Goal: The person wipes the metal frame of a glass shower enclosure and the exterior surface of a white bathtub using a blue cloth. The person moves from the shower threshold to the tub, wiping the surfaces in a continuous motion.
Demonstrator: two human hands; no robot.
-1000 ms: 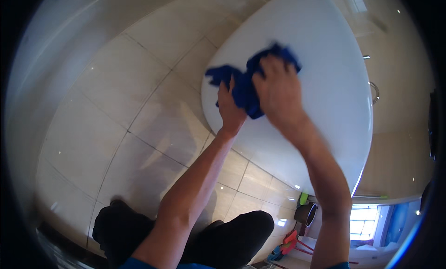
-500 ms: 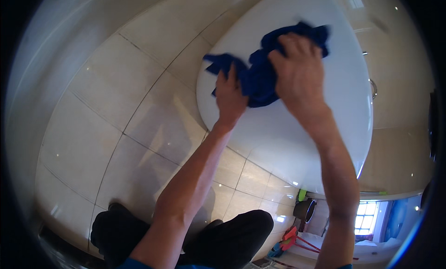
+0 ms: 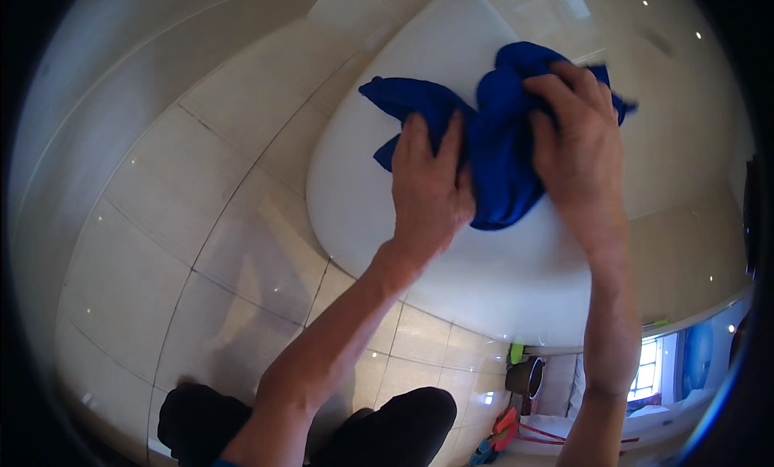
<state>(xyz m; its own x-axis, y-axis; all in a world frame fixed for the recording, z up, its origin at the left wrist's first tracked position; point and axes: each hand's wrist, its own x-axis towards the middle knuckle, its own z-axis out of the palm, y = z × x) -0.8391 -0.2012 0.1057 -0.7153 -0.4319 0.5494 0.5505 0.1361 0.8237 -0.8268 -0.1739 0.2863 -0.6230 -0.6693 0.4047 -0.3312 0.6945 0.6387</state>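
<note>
A bunched blue cloth (image 3: 501, 168) lies across the smooth, glossy top of a large white rounded fixture (image 3: 355, 201); its exact kind is not clear. My left hand (image 3: 427, 189) grips the cloth's left part, with the fingers bent into its folds. On the right, my right hand (image 3: 584, 148) is curled over the other part of the cloth, close to the fixture's right edge. A loose corner of cloth sticks out past each hand. The fingertips are partly hidden in the fabric.
Light square floor tiles (image 3: 242, 225) spread out on the left. My dark-trousered knees (image 3: 395, 427) are at the bottom. Lower right stand a dark bin (image 3: 524, 377) and a red tool head (image 3: 505, 429) beside red poles. A glossy beige wall (image 3: 677, 249) rises along the right.
Both hands and the cloth have shifted to the right. The cloth's right end now reaches the fixture's right edge. The view has moved slightly.
</note>
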